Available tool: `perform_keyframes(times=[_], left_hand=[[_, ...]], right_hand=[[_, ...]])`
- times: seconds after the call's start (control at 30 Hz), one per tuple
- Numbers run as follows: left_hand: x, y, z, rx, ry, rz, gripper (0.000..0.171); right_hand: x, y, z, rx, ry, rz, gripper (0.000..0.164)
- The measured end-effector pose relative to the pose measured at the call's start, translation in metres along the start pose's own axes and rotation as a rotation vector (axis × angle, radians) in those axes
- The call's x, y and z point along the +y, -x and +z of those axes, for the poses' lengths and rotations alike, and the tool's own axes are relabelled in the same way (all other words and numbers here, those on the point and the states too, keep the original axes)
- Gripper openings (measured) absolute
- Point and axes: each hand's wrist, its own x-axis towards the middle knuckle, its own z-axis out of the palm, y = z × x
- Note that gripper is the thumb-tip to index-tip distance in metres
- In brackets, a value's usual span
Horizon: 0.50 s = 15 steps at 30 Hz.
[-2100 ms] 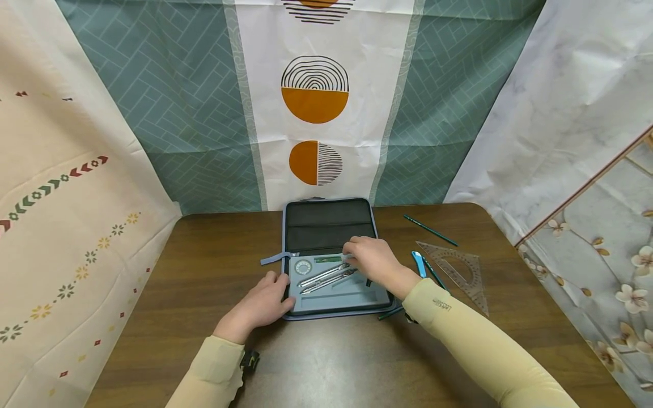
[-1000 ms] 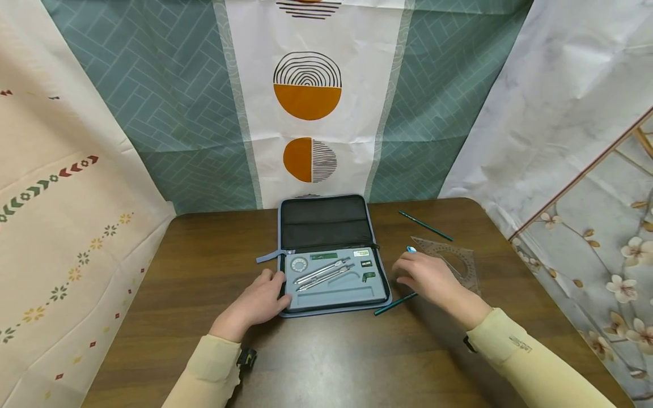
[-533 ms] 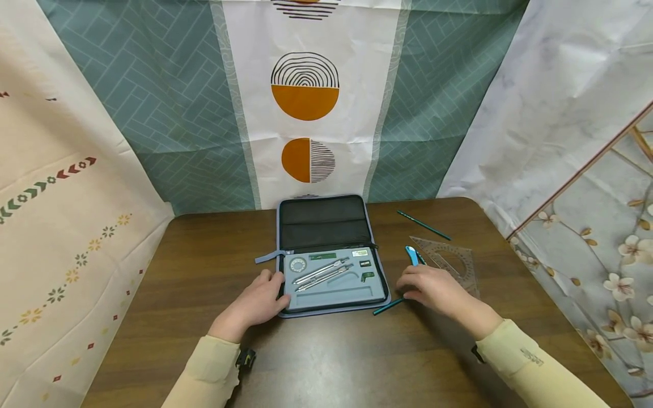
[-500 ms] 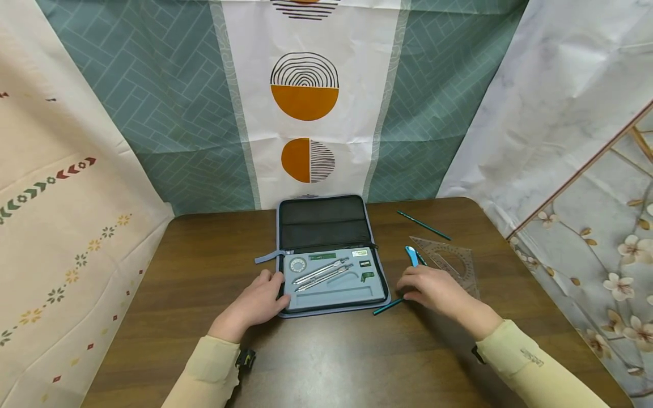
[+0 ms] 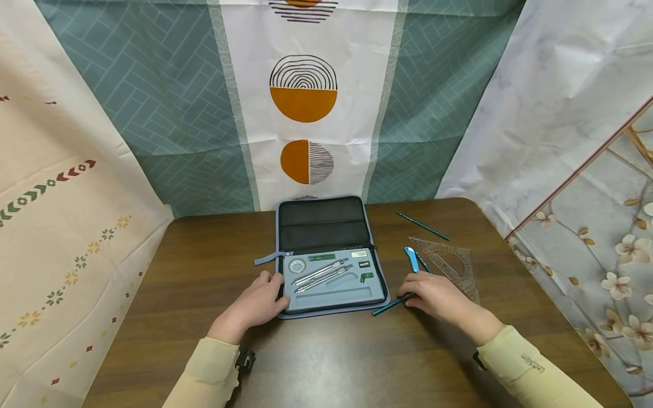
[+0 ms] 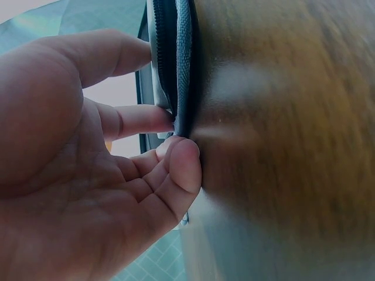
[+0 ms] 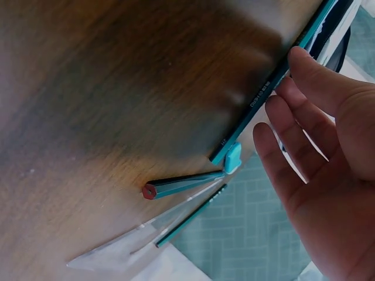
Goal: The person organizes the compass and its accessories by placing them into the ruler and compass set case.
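Observation:
In the head view, an unzipped blue pencil case (image 5: 326, 210) lies on the table, lid folded back. Its grey tray (image 5: 326, 309) holds two silver compasses (image 5: 320, 274), a white eraser (image 5: 359, 254), a sharpener (image 5: 364, 264) and a white ring-shaped piece (image 5: 297, 265). My left hand (image 5: 253, 305) rests against the case's left edge; the left wrist view shows thumb and index finger touching the zipped side (image 6: 170, 58). My right hand (image 5: 437, 297), right of the case, pinches a dark green pencil (image 5: 389, 307) between thumb and fingers, as the right wrist view shows.
Beyond the right hand lie a light-blue cutter-like tool (image 5: 411, 259) and a second green pencil (image 5: 422, 262), both partly covered. A clear set square (image 5: 461, 280) with protractor cut-out sits farther right. Another green pencil (image 5: 422, 225) lies near the table's back.
The right hand has left the tray's back right corner, moved right to the table and taken hold of a pencil. The eraser and sharpener now show. The left hand has stayed at the case.

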Motion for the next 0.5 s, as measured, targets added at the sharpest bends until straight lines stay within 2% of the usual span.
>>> perform_keyframes(times=[0.5], left_hand=[[0.0001, 0.0006, -0.0001, 0.003, -0.012, 0.012, 0.041]], right_hand=[[-0.0012, -0.0004, 0.0041, 0.005, -0.021, 0.007, 0.032]])
